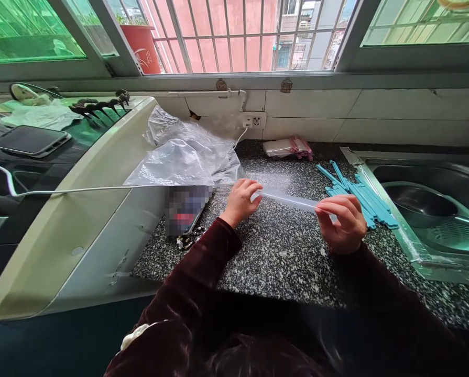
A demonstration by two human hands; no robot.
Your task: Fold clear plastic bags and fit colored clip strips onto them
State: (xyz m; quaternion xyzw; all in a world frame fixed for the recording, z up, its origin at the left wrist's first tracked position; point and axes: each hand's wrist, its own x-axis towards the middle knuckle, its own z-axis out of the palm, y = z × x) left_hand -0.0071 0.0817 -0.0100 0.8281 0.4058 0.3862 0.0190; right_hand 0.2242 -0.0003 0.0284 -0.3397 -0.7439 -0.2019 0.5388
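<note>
A narrow, translucent plastic strip (289, 200) stretches between my two hands above the speckled countertop (281, 262). It may be a thin sleeve, but I cannot tell. My left hand (241, 201) pinches its left end between thumb and fingers. At the other end, my right hand (342, 224) grips the strip with thumb and fingertips. Just beyond my right hand lies a loose pile of flat light-blue sticks (370, 201). Behind the strip, near the wall, rests a clear packet with pink edges (285, 148).
Crumpled clear plastic bags (191, 157) lie at the back left, beside a pixelated phone-like object (187, 209). A white cable (77, 190) crosses the pale appliance at left. The sink (450, 251) at right holds a dark pan (421, 200). A wall socket (254, 121) sits behind.
</note>
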